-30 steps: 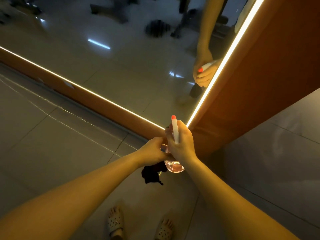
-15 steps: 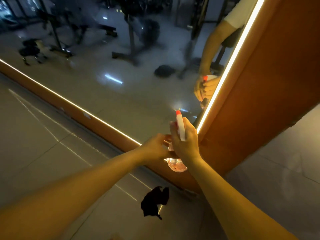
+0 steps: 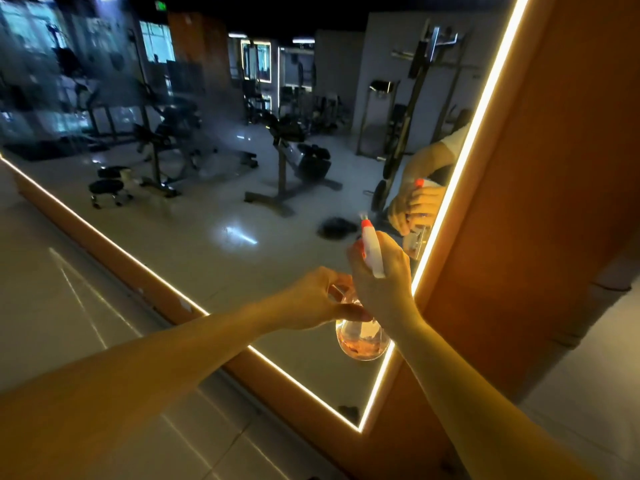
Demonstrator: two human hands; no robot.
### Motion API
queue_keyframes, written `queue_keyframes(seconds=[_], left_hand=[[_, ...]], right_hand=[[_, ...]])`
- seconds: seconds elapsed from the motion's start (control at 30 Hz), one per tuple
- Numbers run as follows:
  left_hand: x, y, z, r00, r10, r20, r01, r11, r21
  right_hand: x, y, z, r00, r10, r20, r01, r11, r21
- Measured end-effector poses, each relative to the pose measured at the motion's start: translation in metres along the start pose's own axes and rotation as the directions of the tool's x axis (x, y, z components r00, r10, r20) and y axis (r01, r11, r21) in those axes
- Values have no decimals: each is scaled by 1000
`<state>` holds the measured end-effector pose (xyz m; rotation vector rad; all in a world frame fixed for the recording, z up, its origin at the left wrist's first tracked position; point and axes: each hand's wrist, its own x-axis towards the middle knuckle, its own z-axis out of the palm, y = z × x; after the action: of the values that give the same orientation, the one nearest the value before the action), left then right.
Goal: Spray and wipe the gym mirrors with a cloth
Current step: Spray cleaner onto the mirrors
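A clear spray bottle [image 3: 362, 341] with a white head and an orange nozzle points at the large wall mirror [image 3: 214, 216]. My right hand [image 3: 384, 282] grips the bottle's neck and trigger. My left hand [image 3: 318, 299] holds the bottle's shoulder from the left, thumb against the clear body. Both hands are close to the mirror's lower right corner. The mirror shows my hands and the bottle again near its right edge. No cloth is in view apart from a dark shape reflected low in the mirror corner [image 3: 348, 412].
A lit LED strip [image 3: 460, 161] runs along the mirror's right and bottom edges, set in an orange frame [image 3: 540, 202]. Pale floor tiles [image 3: 86, 306] lie at left and below. The mirror reflects gym machines and stools.
My view has tilted up from the floor to the mirror. Both hands have raised the bottle higher along the mirror's right edge. The dark cloth on the floor has dropped out of view.
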<state>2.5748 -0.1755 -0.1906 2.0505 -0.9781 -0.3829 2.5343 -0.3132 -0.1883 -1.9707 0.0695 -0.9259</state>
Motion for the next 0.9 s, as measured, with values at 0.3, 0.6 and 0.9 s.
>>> queue_keyframes(seconds=[0.3,0.6,0.9], left_hand=[[8,50,-56,977,180,-115,-169,980,103],[6,68,-107,942,265,-206,-257,964,68],[9,80,-166,957,202,-210,-213,976,-33]], right_hand=[[53,-73,-9,998,4,-61,0,998,69],[121,-143,-19,999,7,-50,10,943,331],[158,-196,2,999,43,-18,-33,931,364]])
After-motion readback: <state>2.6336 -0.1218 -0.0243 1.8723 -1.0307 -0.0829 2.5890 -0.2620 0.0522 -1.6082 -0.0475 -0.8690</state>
